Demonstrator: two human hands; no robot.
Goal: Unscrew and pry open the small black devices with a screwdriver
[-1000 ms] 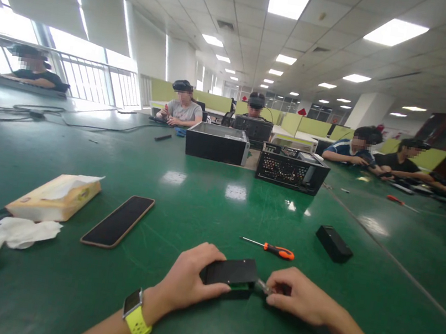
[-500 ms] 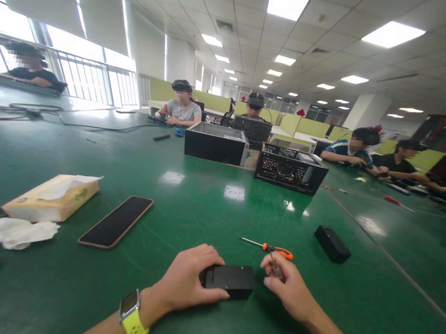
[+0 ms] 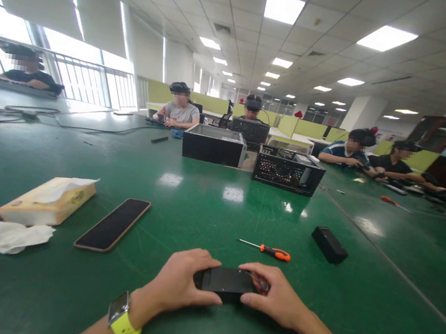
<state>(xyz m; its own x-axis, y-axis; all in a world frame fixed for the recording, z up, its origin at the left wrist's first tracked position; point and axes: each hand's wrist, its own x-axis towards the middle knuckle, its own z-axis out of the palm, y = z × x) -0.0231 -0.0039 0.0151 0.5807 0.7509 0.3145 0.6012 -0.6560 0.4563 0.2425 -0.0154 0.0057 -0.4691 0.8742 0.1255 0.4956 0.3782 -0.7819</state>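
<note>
A small black rectangular box (image 3: 226,282) lies on the green tabletop in front of me. My left hand (image 3: 184,281) wraps round its left end, thumb along the near side and fingers behind. At the opposite end, my right hand (image 3: 275,295) grips the box between thumb and fingers. A small reddish-brown thing (image 3: 261,284) also sits within that hand, mostly hidden by the fingers, and I cannot make out its kind. Just beyond the hands lies an orange and black screwdriver (image 3: 269,250), its shaft pointing left. Another black box (image 3: 329,244) rests farther right.
To the left are a phone (image 3: 114,224), a tissue pack (image 3: 48,199) and crumpled tissues (image 3: 17,237). Two opened computer cases (image 3: 214,146) stand across the table (image 3: 183,211). Cables (image 3: 17,113) trail at the far left. Several people sit around the far sides.
My right hand has moved left and down, closing on the right end of the black box. My left hand keeps its grip. The view has shifted slightly.
</note>
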